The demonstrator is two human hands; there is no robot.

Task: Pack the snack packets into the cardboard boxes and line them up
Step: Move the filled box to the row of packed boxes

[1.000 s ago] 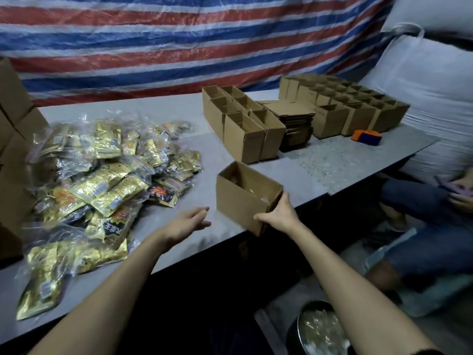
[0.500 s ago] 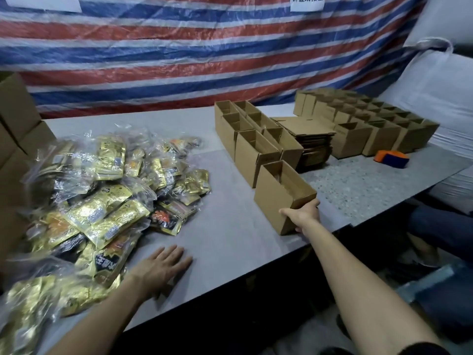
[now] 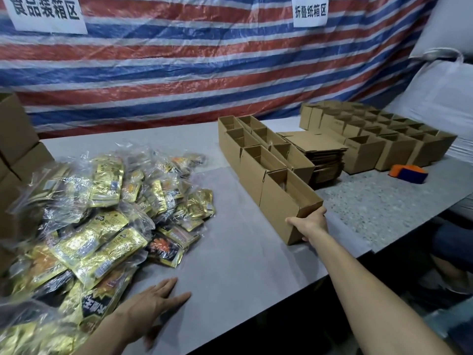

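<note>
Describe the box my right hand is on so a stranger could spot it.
On the grey table, right of the heap of snack packets, a double row of open cardboard boxes runs toward the striped tarp. The one you want is the nearest box, at the row's front end by the table edge. It alone has the right hand gripping its near end.

A tarpaulin [image 3: 204, 80] striped red, white and blue forms the back wall, under wrinkled clear plastic [image 3: 256, 42]. Two white paper signs with black Chinese characters hang on it: a large sign [image 3: 46, 12] at upper left, a small sign [image 3: 310, 11] right of centre. The grey table [image 3: 230, 265] runs below, speckled at its right end. White bulk sacks [image 3: 445, 98] stand at the right. Under the table all is dark.
</note>
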